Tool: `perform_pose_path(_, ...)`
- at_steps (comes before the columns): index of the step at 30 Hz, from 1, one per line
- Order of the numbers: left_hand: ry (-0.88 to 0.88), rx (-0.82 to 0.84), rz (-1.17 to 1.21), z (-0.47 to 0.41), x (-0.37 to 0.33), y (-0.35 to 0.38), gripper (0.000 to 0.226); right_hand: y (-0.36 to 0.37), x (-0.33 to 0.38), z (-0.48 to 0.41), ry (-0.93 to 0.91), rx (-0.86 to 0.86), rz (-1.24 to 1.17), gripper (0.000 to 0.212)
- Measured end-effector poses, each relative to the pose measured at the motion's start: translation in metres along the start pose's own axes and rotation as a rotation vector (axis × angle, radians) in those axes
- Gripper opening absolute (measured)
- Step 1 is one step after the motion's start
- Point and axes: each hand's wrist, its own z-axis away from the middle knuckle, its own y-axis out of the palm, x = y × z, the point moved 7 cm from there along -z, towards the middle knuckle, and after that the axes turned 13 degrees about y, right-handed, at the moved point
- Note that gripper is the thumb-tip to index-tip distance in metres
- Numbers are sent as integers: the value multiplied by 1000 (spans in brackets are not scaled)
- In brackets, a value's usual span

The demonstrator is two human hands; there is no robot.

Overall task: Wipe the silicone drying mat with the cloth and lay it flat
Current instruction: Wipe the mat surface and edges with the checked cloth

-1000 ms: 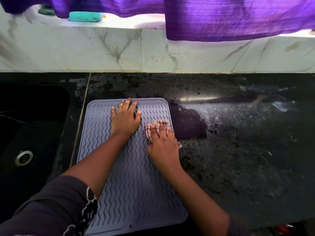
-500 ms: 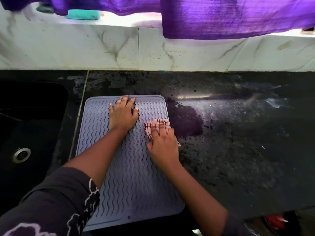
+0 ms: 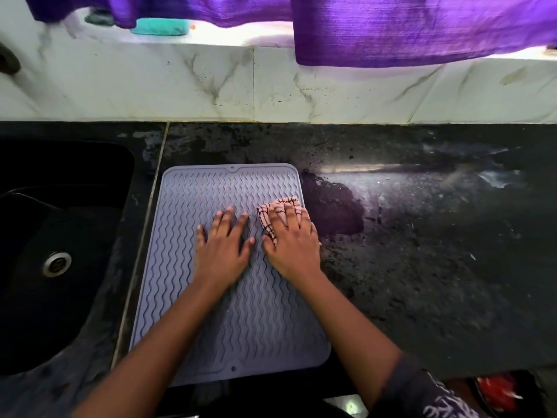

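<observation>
A grey-lilac silicone drying mat with wavy ridges lies flat on the black counter, its near edge reaching the counter's front. My left hand rests palm down on the mat's middle, fingers spread. Beside it, my right hand presses a pink checked cloth onto the mat near its right edge. The cloth is bunched under my fingers and only its far part shows.
A black sink with a metal drain lies left of the mat. The black counter stretches right, wet and streaked. Behind it a marble wall rises, with purple fabric hanging above and a teal object on the ledge.
Both hands have slid toward me along the mat, the left from the far edge to the middle. The right hand has kept the cloth under it.
</observation>
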Motion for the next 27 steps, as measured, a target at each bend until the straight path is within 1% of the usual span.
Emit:
perform_pose_path(2, -5, -20, -1, 10, -2, 6, 60, -3, 0, -1, 1, -29, 5, 62)
perform_pose_path(6, -9, -44, -26, 8, -1, 8, 59, -5, 4, 12, 19, -22, 27, 59)
perform_pose_path(9, -1, -56, -33, 7, -1, 7, 64, -2, 0, 53, 20, 16, 45, 57)
perform_pose_path(12, 2, -71, -32, 8, -1, 8, 62, -2, -9, 84, 13, 28, 60, 54)
perform_pose_path(14, 2, -71, -18, 8, -1, 8, 60, -14, -7, 78, -11, 2, 3, 47)
perform_pose_path(17, 15, -81, -8, 8, -2, 5, 60, -20, -9, 49, 67, -13, -100, 51)
perform_pose_path(20, 12, -90, 4, 9, -2, 3, 57, -8, -6, 37, 93, -8, -48, 57)
perform_pose_path(23, 18, -77, -1, 10, -4, 4, 57, -3, -7, 41, 102, -15, -21, 57)
perform_pose_path(25, 21, -51, 0, 9, -3, 5, 58, -3, -7, 57, 102, -17, -13, 55)
perform_pose_path(27, 47, -15, -19, 8, -1, 3, 59, 1, -10, 85, 119, 36, -12, 54)
